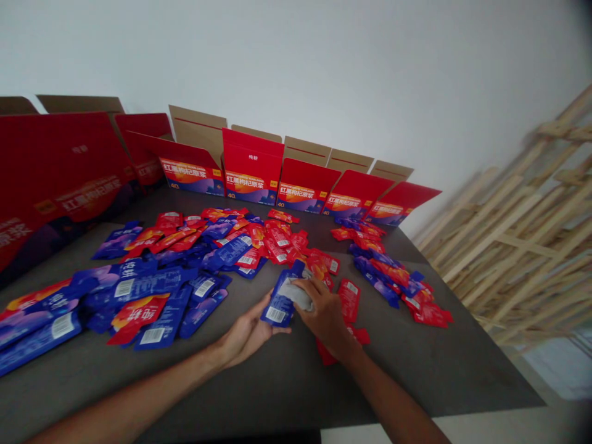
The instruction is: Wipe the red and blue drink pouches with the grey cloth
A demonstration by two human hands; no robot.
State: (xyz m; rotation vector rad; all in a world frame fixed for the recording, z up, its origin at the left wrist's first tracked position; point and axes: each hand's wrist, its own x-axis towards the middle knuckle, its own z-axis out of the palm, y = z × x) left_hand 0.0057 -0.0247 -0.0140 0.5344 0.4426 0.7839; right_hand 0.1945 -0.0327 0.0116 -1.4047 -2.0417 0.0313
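Note:
A blue spouted pouch (279,302) with a white barcode label is tilted upright above the dark table. My left hand (252,336) holds it by its left edge and from beneath, the thumb low at the front. My right hand (326,314) is closed on a crumpled light grey cloth (296,292), pressed against the pouch's upper right face. The right fingertips are partly hidden by the cloth. Red pouches (349,300) lie beside and under my right hand. A heap of blue and red pouches (231,250) lies beyond my hands.
Open red cartons (252,166) stand in a row along the wall, with a larger red carton (60,185) at the left. More blue pouches (157,330) lie at left, and a mixed strip of pouches (386,271) at right. Wooden racks (522,240) stand beyond the table's right edge.

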